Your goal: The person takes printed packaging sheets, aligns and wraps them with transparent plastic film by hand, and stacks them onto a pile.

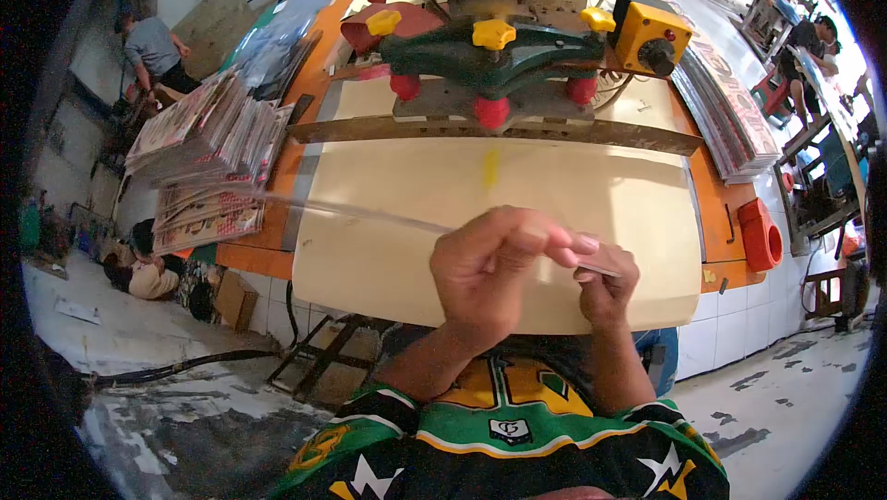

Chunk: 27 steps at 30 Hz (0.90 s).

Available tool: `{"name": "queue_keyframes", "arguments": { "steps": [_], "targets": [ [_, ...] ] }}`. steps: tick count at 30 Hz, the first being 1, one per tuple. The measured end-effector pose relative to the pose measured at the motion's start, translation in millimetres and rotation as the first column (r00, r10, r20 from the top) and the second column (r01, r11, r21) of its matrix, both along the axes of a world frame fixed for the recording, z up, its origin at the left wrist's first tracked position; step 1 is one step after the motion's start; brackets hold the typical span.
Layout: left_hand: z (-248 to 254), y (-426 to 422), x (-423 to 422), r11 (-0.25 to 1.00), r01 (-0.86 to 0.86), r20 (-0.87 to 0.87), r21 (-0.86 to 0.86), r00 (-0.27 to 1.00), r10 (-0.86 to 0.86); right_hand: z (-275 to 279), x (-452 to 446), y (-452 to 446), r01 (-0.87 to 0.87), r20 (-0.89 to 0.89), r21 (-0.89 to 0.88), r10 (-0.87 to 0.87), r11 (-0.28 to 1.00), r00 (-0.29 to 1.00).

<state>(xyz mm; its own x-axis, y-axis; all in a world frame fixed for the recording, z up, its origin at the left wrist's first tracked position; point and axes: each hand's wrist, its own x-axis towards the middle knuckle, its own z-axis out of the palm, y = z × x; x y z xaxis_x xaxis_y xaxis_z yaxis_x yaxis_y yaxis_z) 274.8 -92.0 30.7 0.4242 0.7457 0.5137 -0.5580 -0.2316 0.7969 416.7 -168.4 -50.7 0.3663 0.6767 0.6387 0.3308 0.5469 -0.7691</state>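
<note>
A thin, stiff, see-through sheet (370, 213), seen almost edge-on, slants across the cream work surface (388, 269) from the upper left towards my hands. My left hand (485, 269) is closed around it, with the fingers bent over towards the right. Slightly lower and to the right, my right hand (610, 286) pinches its near end between thumb and fingers. Both hands are above the front part of the cream surface. The sheet's face cannot be made out, and part of it is hidden behind my left hand.
A press head (494, 61) with yellow knobs and a long metal bar (554, 133) spans the table. Stacks of printed sheets stand left (208, 130) and right (730, 121). A yellow control box (651, 29) and a red holder (759, 234) are at right. Other people are farther back.
</note>
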Motion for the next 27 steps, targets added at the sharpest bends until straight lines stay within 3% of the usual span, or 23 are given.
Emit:
{"name": "queue_keyframes", "arguments": {
  "steps": [1, 2, 4, 5, 7, 8, 11, 13, 15, 16, 17, 18, 19, 21, 22, 25, 26, 27],
  "targets": [
    [-0.7, -0.5, -3.9, 1.0, -0.004, -0.003, 0.001, 1.0, 0.004, 14.0, 1.7, -0.1, -0.012, 0.101, 0.039, 0.008, 0.999, 0.995],
    [-1.0, -1.7, -9.4, 0.997, 0.073, 0.152, -0.032, 0.986, -0.067, 19.1, 4.4, -3.2, 0.027, 0.225, 0.014, -0.029, 1.0, 0.974],
    [4.1, -0.1, -18.5, 0.971, 0.225, 0.444, -0.076, 0.88, -0.169, 29.7, 3.0, -2.3, -0.037, 0.175, 0.016, 0.034, 0.999, 0.984],
    [8.5, 3.4, -28.3, 0.949, 0.238, 0.633, -0.205, 0.772, -0.057, 32.0, 2.3, -2.0, -0.096, 0.125, 0.015, 0.093, 0.995, 0.988],
    [13.0, 23.5, -59.9, 0.949, 0.045, 0.67, -0.312, 0.718, 0.186, 13.7, 17.5, -9.5, -0.113, 0.071, 0.019, 0.111, 0.993, 0.991],
    [14.3, 38.5, -72.5, 0.945, -0.192, 0.562, -0.264, 0.766, 0.312, 11.2, 23.4, -11.7, -0.125, 0.061, 0.044, 0.122, 0.991, 0.991],
    [18.6, 55.3, -80.2, 0.949, -0.243, 0.492, -0.2, 0.813, 0.312, 11.9, 42.9, -25.2, -0.162, 0.017, 0.076, 0.161, 0.984, 0.987],
    [21.6, 77.6, -139.9, 0.94, 0.08, 0.747, -0.331, 0.631, 0.209, 12.5, 65.5, -37.3, -0.116, -0.05, 0.075, 0.12, 0.99, 0.992],
    [21.8, 111.3, -198.0, 0.874, -0.452, 0.515, -0.179, 0.714, 0.475, -8.3, 97.6, -54.3, 0.03, -0.185, 0.11, -0.01, 0.993, 0.983],
    [23.3, 112.1, -204.1, 0.872, -0.454, 0.514, -0.181, 0.713, 0.477, -14.3, 107.4, -58.2, 0.027, -0.185, 0.108, -0.007, 0.994, 0.983],
    [26.1, 111.4, -206.0, 0.764, -0.639, 0.282, -0.091, 0.719, 0.635, -14.2, 111.3, -61.6, 0.068, -0.212, 0.105, -0.044, 0.992, 0.976],
    [27.2, 110.6, -205.4, 0.638, -0.769, 0.053, 0.049, 0.64, 0.767, -15.1, 114.5, -65.2, 0.11, -0.237, 0.101, -0.084, 0.989, 0.968],
    [25.2, 107.0, -200.6, 0.642, -0.765, 0.054, 0.047, 0.644, 0.764, -18.6, 115.5, -64.6, 0.115, -0.235, 0.101, -0.089, 0.988, 0.968],
    [24.3, 89.8, -173.8, 0.651, -0.522, -0.357, 0.552, 0.557, 0.75, -13.7, 98.5, -48.5, 0.006, -0.171, 0.111, 0.013, 0.994, 0.985],
    [25.1, 83.3, -160.0, 0.647, -0.372, -0.414, 0.666, 0.537, 0.735, -12.8, 88.4, -42.6, 0.002, -0.201, 0.07, 0.012, 0.998, 0.979],
    [26.3, 67.3, -123.8, 0.625, 0.044, -0.545, 0.779, 0.54, 0.642, 1.7, 57.6, -18.4, -0.081, -0.119, 0.06, 0.087, 0.995, 0.989],
    [25.4, 62.7, -113.9, 0.621, 0.041, -0.54, 0.783, 0.54, 0.646, -0.1, 51.7, -15.8, -0.094, -0.14, 0.018, 0.095, 0.995, 0.986],
    [24.0, 58.8, -104.9, 0.629, 0.149, -0.586, 0.763, 0.569, 0.577, -0.6, 44.9, -13.0, -0.107, -0.162, -0.024, 0.101, 0.994, 0.982]
  ]
}}
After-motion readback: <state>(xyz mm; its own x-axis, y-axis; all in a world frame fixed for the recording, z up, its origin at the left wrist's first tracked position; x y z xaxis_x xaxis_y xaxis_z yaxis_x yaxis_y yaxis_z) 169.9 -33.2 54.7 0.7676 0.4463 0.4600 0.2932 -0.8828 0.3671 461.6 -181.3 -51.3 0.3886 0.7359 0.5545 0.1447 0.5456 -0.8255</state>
